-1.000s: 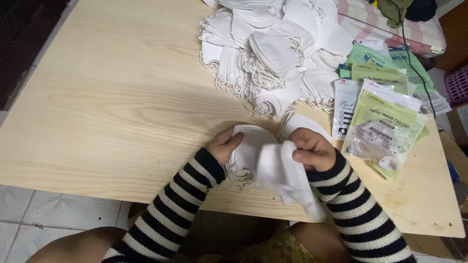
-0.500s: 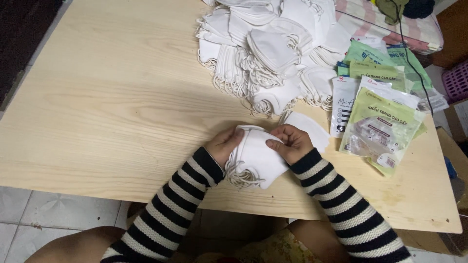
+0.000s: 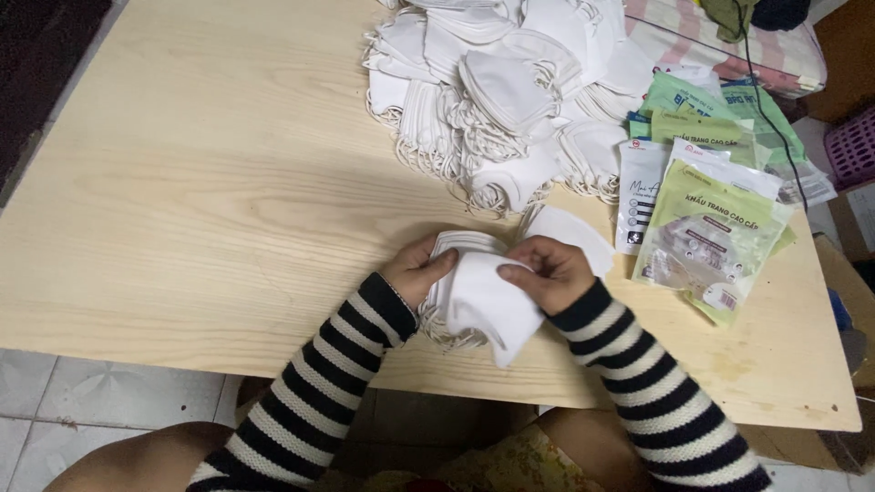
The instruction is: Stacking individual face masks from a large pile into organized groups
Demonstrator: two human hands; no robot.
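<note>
My left hand [image 3: 417, 271] is curled around a small stack of white face masks [image 3: 474, 296] at the near edge of the pale wooden surface [image 3: 200, 200], thumb on top and fingers closed about the stack's left side, so it has a firm hold. My right hand [image 3: 550, 271] meets it from the other side, fingers bent and pinching the top mask of the same stack, thumb and fingertips pressed on the white cloth. The stack lies between my two hands, its lower corner hanging just past the surface's near edge, and thin ear loops bunch out underneath it on the left. Both my sleeves are striped black and white. Just beyond my right hand a single flat white mask [image 3: 570, 235] lies on the surface, partly hidden by my fingers. Farther away, toward the far edge, sits a big loose heap of white masks [image 3: 497, 91], loops tangled along its near side. To the right of that heap and of my right hand lie several flat packets [image 3: 715, 232], green and white, overlapping one another, the nearest one light green with a clear window. Past the surface's far right corner there is a pink striped cushion [image 3: 720, 41] with a dark cable running across it.
</note>
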